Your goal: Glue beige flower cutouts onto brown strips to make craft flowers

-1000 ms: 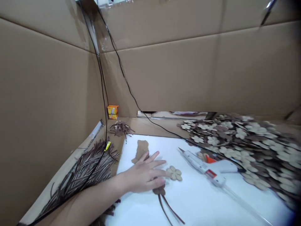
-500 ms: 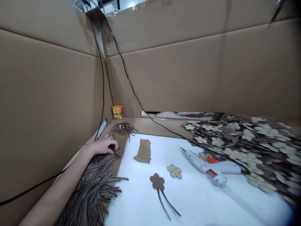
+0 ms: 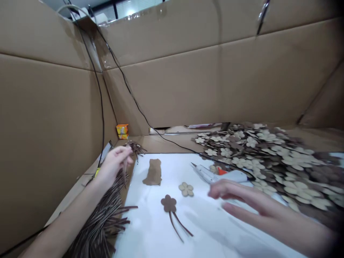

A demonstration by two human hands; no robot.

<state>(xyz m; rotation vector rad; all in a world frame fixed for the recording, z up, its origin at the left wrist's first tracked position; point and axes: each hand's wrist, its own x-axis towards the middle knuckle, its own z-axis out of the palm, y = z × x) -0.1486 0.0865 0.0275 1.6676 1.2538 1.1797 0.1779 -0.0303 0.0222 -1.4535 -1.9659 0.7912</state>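
My left hand (image 3: 114, 163) is raised just above the pile of brown striped strips (image 3: 100, 222) at the left, its fingertips pinched on one thin brown strip (image 3: 125, 171) that hangs down. My right hand (image 3: 247, 204) hovers low over the white sheet (image 3: 150, 233) with fingers stretched out and nothing in them, close to the white glue gun (image 3: 215, 175). On the sheet lie a dark brown flower with two strip tails (image 3: 168, 203) and a beige flower (image 3: 186, 189). A brown scrap (image 3: 153, 172) lies behind them.
A big heap of beige and brown flower cut-outs (image 3: 268, 154) fills the right side. Cardboard walls (image 3: 188, 86) close in the back and left. A black cable (image 3: 129, 96) runs down the corner to the glue gun. A small orange box (image 3: 122, 131) and a strip bundle (image 3: 135, 147) sit far left.
My left hand left the brown flower on the sheet, reached the strip pile, and now lifts one strip. My right hand has come into view over the sheet.
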